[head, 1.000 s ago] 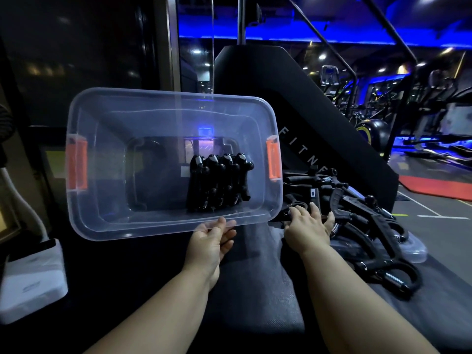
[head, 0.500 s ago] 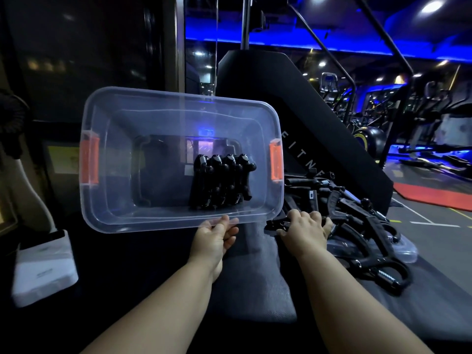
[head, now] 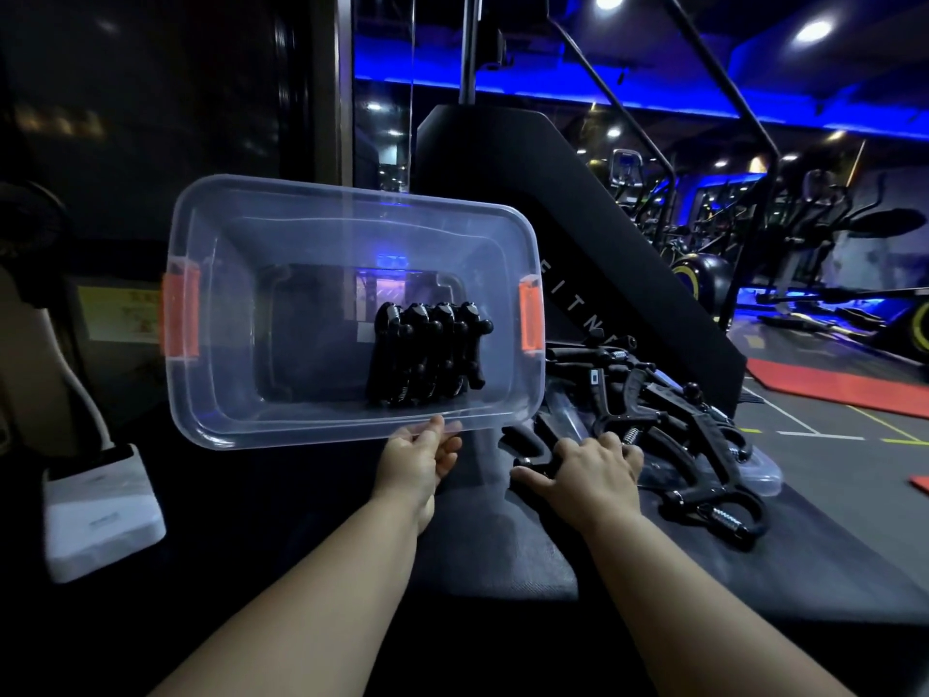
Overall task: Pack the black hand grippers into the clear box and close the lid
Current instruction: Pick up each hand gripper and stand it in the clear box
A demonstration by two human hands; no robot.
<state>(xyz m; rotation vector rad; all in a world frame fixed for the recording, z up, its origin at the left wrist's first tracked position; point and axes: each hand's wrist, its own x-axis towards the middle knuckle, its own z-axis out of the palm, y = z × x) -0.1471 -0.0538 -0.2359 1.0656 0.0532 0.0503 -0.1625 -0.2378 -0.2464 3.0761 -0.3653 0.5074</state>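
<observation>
Over the tabletop's (head: 507,550) left side the clear box (head: 301,233) tips its opening toward us, long axis left-right, black hand grippers (head: 427,354) rowed inside. Our left grip (head: 417,460) pinches its lower rim; our right grip (head: 585,470) curls over loose grippers (head: 704,440) rightward.

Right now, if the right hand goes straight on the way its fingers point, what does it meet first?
The pile of black hand grippers ahead; the right hand seems to touch the nearest one, depth unclear.
</observation>
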